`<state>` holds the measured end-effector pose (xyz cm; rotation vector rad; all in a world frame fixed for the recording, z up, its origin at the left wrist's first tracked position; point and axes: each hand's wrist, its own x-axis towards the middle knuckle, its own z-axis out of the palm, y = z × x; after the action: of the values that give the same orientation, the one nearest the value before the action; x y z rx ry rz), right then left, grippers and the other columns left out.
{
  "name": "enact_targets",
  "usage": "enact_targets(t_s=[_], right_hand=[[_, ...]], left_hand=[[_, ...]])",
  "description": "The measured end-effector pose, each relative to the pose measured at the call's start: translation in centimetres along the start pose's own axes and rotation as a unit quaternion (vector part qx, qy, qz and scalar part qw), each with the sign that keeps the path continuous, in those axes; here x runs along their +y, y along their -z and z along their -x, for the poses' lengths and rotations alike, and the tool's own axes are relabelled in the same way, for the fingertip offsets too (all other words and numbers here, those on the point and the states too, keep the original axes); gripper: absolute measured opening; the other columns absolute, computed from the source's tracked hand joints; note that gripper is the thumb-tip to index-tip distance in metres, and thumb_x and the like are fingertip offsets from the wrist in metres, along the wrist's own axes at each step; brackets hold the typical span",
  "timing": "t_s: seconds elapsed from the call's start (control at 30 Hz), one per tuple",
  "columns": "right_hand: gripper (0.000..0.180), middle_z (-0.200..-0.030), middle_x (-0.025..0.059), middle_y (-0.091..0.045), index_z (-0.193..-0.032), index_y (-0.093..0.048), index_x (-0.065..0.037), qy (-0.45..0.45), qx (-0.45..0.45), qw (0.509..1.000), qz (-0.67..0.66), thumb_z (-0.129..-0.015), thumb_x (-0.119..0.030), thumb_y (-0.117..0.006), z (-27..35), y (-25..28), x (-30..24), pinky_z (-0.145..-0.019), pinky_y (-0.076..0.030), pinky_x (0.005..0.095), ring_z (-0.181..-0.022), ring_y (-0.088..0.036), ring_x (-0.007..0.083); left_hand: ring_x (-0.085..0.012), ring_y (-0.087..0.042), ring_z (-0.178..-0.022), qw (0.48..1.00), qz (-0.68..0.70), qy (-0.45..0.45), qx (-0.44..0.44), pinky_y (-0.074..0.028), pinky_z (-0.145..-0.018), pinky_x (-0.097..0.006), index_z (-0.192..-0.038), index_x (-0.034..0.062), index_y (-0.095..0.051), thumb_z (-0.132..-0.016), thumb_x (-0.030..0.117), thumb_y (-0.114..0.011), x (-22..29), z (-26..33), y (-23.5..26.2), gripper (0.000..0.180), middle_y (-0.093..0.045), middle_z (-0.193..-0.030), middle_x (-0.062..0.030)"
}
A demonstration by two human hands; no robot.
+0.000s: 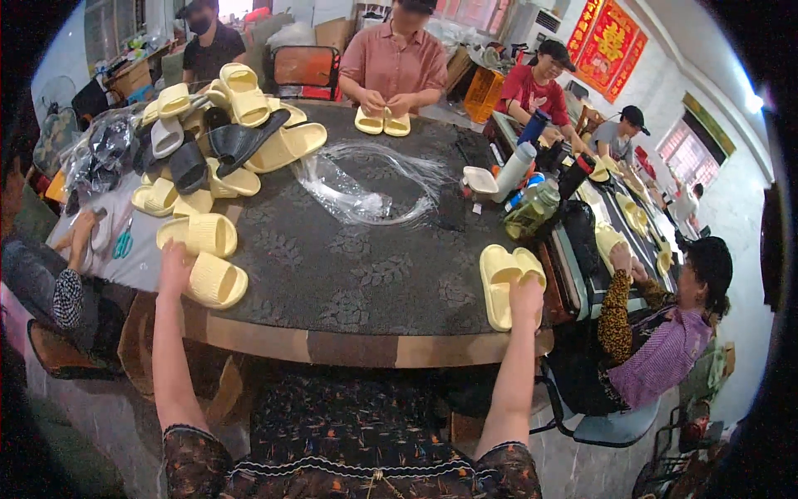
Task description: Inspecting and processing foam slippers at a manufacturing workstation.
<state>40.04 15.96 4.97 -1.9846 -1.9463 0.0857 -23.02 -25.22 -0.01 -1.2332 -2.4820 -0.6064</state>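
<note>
My left hand [174,264] is closed at the left end of a pair of pale yellow slide slippers, at the left side of the table. The farther slipper [214,235] and the nearer slipper [221,281] lie side by side with ribbed straps. At the right front edge, my right hand [526,299] is closed on the right slipper [529,263] of another yellow pair, its fingers partly hidden. The left slipper [499,281] of that pair lies against it.
Yellow, black and grey slippers [187,162] are heaped at the left. Clear plastic bags or strands [366,195] lie mid-table. Bottles [536,208] crowd the right edge. Teal scissors [123,243] lie near a person at left. Several people work around; one opposite handles yellow slippers [382,123].
</note>
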Motion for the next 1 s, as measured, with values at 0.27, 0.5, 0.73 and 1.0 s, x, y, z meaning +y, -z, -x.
enact_targets(t_s=[0.27,0.5,0.73,1.0], right_hand=[[0.026,-0.082,0.0085,-0.060,-0.102,-0.063,-0.007,0.267,0.078,0.927,-0.253,-0.084,-0.025,-0.065,10.9,-2.1,-7.7,-0.074,-0.046,0.0402,-0.082,-0.057,0.0287],[0.047,-0.109,0.0113,-0.057,-0.118,-0.057,-0.008,0.375,-0.167,0.846,-0.341,-0.082,-0.035,-0.069,18.5,-1.1,-14.7,-0.088,-0.046,0.0404,-0.103,-0.054,0.0294],[0.048,-0.114,0.0144,-0.050,-0.125,-0.053,-0.011,0.393,-0.077,0.860,-0.315,-0.079,0.000,-0.060,17.8,-4.0,-16.0,-0.087,-0.047,0.0411,-0.105,-0.052,0.0324],[0.048,-0.106,0.0087,-0.049,-0.125,-0.056,-0.012,0.294,-0.127,0.844,-0.431,-0.080,0.006,-0.055,18.4,-5.8,-15.5,-0.060,-0.047,0.0241,-0.080,-0.054,0.0155]], left_hand=[[-0.0330,-0.055,-0.064,0.993,0.095,0.026,-0.069,-0.043,-0.058,-0.044,-0.068,0.0016,-0.055,-0.068,0.028,-0.074,12.7,4.8,1.3,0.033,-0.056,-0.066,-0.0146],[-0.0310,-0.065,-0.083,0.937,0.190,0.071,-0.285,-0.050,-0.073,-0.039,-0.098,-0.0020,-0.063,-0.076,0.043,-0.072,25.8,7.0,2.6,0.051,-0.066,-0.090,-0.0190],[-0.0250,-0.059,-0.082,0.870,0.386,-0.079,-0.298,-0.049,-0.073,-0.036,-0.102,-0.0011,-0.049,-0.074,0.028,-0.078,29.4,9.0,0.8,0.049,-0.058,-0.090,-0.0133],[-0.0195,-0.064,-0.078,0.910,0.349,-0.048,-0.219,-0.051,-0.069,-0.034,-0.103,0.0044,-0.067,-0.080,0.022,-0.069,26.9,3.2,3.3,0.030,-0.066,-0.088,-0.0102]])
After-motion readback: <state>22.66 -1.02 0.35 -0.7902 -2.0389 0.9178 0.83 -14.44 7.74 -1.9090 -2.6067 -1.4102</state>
